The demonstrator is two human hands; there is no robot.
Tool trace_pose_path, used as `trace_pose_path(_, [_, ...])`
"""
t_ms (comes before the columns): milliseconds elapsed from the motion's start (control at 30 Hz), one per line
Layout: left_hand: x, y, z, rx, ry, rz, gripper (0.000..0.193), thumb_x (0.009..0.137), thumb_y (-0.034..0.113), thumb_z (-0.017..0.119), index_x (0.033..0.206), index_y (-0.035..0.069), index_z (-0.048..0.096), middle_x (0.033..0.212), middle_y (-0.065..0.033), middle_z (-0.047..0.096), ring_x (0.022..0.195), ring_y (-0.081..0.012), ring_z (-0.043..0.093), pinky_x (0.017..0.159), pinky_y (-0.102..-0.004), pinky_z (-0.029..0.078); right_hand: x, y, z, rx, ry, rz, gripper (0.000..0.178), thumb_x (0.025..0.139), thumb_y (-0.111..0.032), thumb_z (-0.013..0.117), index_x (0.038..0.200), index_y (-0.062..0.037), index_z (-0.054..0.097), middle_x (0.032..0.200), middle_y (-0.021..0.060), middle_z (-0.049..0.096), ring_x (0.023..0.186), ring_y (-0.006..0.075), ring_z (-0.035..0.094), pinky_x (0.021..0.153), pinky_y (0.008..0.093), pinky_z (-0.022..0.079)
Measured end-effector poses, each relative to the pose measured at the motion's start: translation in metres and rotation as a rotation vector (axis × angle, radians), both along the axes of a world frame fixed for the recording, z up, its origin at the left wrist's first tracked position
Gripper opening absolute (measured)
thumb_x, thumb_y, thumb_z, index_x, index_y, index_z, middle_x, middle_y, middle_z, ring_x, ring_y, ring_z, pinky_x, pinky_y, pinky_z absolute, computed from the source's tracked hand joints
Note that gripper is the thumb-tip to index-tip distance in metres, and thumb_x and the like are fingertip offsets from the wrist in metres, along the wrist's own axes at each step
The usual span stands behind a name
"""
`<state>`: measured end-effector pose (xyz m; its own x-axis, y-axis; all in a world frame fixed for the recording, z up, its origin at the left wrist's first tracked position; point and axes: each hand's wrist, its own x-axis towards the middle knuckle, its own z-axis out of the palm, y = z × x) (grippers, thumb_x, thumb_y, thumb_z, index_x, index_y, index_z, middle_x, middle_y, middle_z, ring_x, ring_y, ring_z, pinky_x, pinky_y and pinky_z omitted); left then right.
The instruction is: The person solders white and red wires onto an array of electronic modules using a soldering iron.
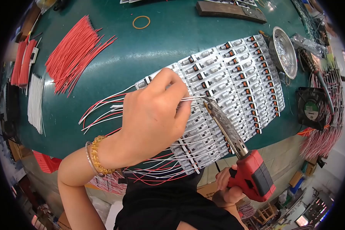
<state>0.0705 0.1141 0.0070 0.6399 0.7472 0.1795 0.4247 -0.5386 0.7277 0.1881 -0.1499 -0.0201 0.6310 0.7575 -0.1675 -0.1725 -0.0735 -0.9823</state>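
My left hand is over the panel, its thumb and fingers closed on white wires whose ends reach to the right. In my right hand is a red-and-black soldering gun. Its long, dark-stained metal barrel slants up to the left, the tip at or very near the white wire ends; whether they touch I cannot tell. Beneath lies a panel of small silvery boards in rows, each with a small cylindrical part, many with orange and black pieces. Red and white wires trail from the left-hand boards.
Bundles of red wires and white wires lie at the left of the green table. A metal bowl, a fan and another iron-like tool are at the right. A rubber band and dark bar lie at the back.
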Motion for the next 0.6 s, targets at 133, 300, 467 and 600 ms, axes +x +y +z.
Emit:
trace_pose_path(133, [0.001,0.001,0.0,0.025,0.008,-0.016,0.008,0.075,0.0,0.07,0.079,0.002,0.064,0.084,-0.0075,0.059,0.065,-0.0212,0.061,0.056,-0.0311,0.046,0.004,-0.032,-0.008,-0.138,0.023,-0.042,0.056,0.082,-0.038,0.065,0.118,0.0024,0.055,0.077,0.0054,0.054,0.066,0.0185,0.054,0.064,0.0319,0.045])
trace_pose_path(300, [0.001,-0.001,-0.002,0.07,0.025,0.006,0.008,0.074,0.001,0.071,0.077,0.003,0.064,0.083,-0.006,0.059,0.063,-0.0211,0.06,0.054,-0.0317,0.046,0.01,-0.021,0.001,-0.337,-0.336,0.179,0.02,0.084,-0.005,0.064,0.102,0.0034,0.064,0.094,0.0121,0.065,0.081,0.0274,0.064,0.072,0.037,0.053])
trace_pose_path(467, [0.002,-0.001,-0.002,0.086,0.009,0.003,0.009,0.074,0.001,0.071,0.077,0.003,0.063,0.083,-0.0059,0.059,0.062,-0.0216,0.06,0.053,-0.0321,0.046,0.01,-0.052,-0.03,-0.289,-0.452,0.005,0.06,0.081,-0.043,0.066,0.117,0.0039,0.055,0.067,0.0021,0.052,0.057,0.0165,0.052,0.056,0.0298,0.044])
trace_pose_path(600, [0.004,-0.001,-0.006,0.12,-0.029,-0.014,0.007,0.074,0.002,0.07,0.077,0.002,0.063,0.083,-0.0065,0.058,0.057,-0.0238,0.06,0.05,-0.0339,0.046,0.008,-0.049,-0.031,-0.253,-0.519,-0.109,0.086,0.079,-0.066,0.067,0.125,0.0043,0.05,0.052,-0.0039,0.044,0.042,0.01,0.046,0.046,0.0255,0.039])
